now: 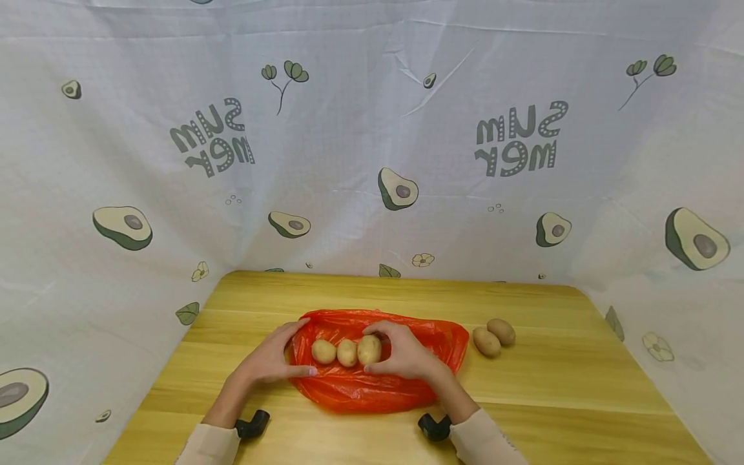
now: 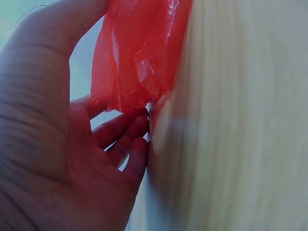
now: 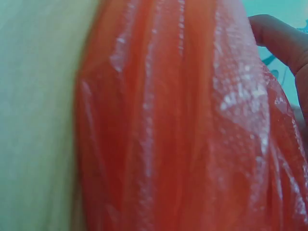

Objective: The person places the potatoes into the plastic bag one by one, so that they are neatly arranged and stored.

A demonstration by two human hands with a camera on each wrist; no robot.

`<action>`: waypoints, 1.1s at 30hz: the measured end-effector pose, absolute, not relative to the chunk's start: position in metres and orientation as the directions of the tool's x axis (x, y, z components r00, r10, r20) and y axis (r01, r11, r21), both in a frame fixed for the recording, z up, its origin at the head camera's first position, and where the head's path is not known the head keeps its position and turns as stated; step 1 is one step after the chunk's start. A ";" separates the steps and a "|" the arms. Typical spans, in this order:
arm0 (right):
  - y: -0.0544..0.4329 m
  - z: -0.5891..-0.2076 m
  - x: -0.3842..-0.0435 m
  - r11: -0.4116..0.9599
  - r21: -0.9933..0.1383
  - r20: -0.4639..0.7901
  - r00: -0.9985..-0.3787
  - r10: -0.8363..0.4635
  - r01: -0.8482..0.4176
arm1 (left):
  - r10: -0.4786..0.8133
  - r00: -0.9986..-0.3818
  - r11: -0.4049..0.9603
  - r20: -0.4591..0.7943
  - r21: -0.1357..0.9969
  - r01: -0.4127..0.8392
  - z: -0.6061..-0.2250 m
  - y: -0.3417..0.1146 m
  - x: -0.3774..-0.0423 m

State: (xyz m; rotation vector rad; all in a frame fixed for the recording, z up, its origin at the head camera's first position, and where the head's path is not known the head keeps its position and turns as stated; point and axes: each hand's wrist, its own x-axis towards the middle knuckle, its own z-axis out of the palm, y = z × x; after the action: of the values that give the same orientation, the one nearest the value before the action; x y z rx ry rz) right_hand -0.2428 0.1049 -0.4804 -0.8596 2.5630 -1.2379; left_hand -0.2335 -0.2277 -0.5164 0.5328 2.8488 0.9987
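Observation:
A thin red plastic bag lies spread on the table, and three potatoes sit in a row on it: a left one, a middle one and a larger right one. My right hand holds the larger potato between thumb and fingers. At the bag's left end is my left hand, its thumb and fingers spread apart around the edge. Loosely bent fingers of that hand show beside the bag in the left wrist view. In the right wrist view, the bag hides most of the right hand.
Two more potatoes, a nearer one and a farther one, lie to the right of the bag on the wooden table. A white cloth printed with avocados hangs behind and at both sides.

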 end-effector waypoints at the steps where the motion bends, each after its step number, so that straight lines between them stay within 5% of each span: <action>1: 0.104 -0.481 -0.243 0.499 -0.753 0.091 -0.818 -0.568 -0.430 | 0.348 -0.937 0.727 0.044 0.618 0.299 -0.516 -0.228 -0.233; 15: 0.101 -0.486 -0.241 0.563 -0.667 0.037 -0.776 -0.630 -0.488 | 0.350 -0.936 0.714 0.044 0.634 0.297 -0.514 -0.228 -0.233; 33: 0.108 -0.486 -0.237 0.539 -0.652 0.100 -0.765 -0.636 -0.534 | 0.410 -0.887 0.591 0.213 0.679 0.436 -0.522 -0.234 -0.236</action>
State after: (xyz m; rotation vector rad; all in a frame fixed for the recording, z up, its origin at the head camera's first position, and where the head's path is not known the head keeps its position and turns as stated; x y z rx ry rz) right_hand -0.2374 0.1078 -0.4860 -1.0041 2.6231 -1.0333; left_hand -0.2356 -0.2343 -0.5225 0.7526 2.8324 1.2230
